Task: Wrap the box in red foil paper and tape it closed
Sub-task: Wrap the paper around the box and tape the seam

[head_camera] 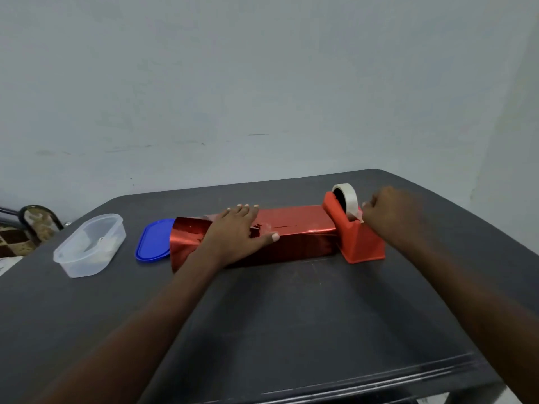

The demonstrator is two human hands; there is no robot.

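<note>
Head view looks down on two bare hands stretched out over a dark desk (291,310). Under the left hand (236,231) lies the box (294,237), already sheathed in red foil paper (186,237); its long axis runs crosswise, from left hand to right hand. That hand lies flat on top with straight fingers and the thumb spread toward the right, pressing down where the foil overlaps along a seam. Foil sticks out past the hand on its outer side as a loose open sleeve, not yet folded in.

Just off the box's other end, touching or nearly touching it, stands the red tape dispenser (358,240) with a pale tape roll (347,199). The right hand (388,214) is at the dispenser's cutter side, fingers curled in; it looks to be pinching the tape's free end, though motion blur keeps me from being sure of the strip itself.

So the right hand is the nearer one to the tape, and the seam lies inward from it, toward the left thumb. I judge a strip must be drawn out and carried across to that seam while the left hand pins the overlap.

Beyond the left hand's outer side sit a blue lid (153,243), partly under the foil, and a clear plastic tub (87,246). Nearer than both hands the desk gives open room; its far edge runs close behind the dispenser.
</note>
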